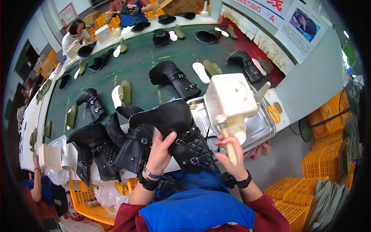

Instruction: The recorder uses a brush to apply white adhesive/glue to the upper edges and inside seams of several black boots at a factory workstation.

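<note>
My left hand (159,152) grips a black boot (167,116) at the ankle, thumb on the near side. The boot lies tilted, toe to the left, its quilted, buckled shaft toward me. In my right hand (234,162) is a brush (230,149) with a pale wooden handle, bristles up. The bristles are beside the white plastic glue container (228,94), apart from the boot. That container stands in a metal tray (253,136) and has a grey-white nozzle at its right. More black boots (94,143) lie close by on the left.
Boots, white insoles (201,72) and olive shoe lasts (125,92) are spread over the green conveyor belt (143,79). Orange scissors (273,114) lie right of the tray. Yellow crates (295,193) stand at right. Other people work at the far side and at left.
</note>
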`<state>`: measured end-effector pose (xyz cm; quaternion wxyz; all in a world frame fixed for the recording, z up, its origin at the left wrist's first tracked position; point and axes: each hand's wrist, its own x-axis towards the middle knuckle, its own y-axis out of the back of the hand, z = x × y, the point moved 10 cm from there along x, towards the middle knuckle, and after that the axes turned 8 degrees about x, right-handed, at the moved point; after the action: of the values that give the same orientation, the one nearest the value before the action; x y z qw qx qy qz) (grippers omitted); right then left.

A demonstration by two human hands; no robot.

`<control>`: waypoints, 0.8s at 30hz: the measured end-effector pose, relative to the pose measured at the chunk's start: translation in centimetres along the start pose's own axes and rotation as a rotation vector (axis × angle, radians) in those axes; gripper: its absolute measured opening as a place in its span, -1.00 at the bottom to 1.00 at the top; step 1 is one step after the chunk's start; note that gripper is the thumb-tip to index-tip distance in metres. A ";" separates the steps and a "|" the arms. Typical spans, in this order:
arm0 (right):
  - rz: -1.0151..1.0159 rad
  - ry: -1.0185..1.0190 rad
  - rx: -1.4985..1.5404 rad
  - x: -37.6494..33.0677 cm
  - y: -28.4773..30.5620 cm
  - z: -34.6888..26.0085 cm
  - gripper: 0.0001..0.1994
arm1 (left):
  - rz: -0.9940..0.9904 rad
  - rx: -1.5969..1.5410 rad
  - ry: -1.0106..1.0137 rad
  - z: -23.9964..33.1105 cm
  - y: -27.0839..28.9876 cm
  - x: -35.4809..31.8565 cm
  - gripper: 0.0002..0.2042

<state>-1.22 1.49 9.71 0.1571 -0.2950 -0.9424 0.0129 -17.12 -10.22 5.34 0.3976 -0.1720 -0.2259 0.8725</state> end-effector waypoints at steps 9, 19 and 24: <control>-0.094 -0.092 0.140 0.2 -4.1 -0.5 -0.67 | 0.053 -0.085 -0.014 2.0 1.3 -0.7 -0.61; 0.059 -0.052 0.246 2.5 -6.0 1.4 -0.74 | -0.211 0.031 0.170 1.4 0.2 -6.1 -0.35; 0.095 0.068 0.108 2.1 -6.7 0.9 -0.76 | -0.170 0.038 0.249 -0.1 2.2 -6.9 -0.46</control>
<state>-6.83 -2.85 10.20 0.2040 -0.3309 -0.9193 0.0610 -14.13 -16.78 4.95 0.4983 -0.2513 -0.1721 0.8117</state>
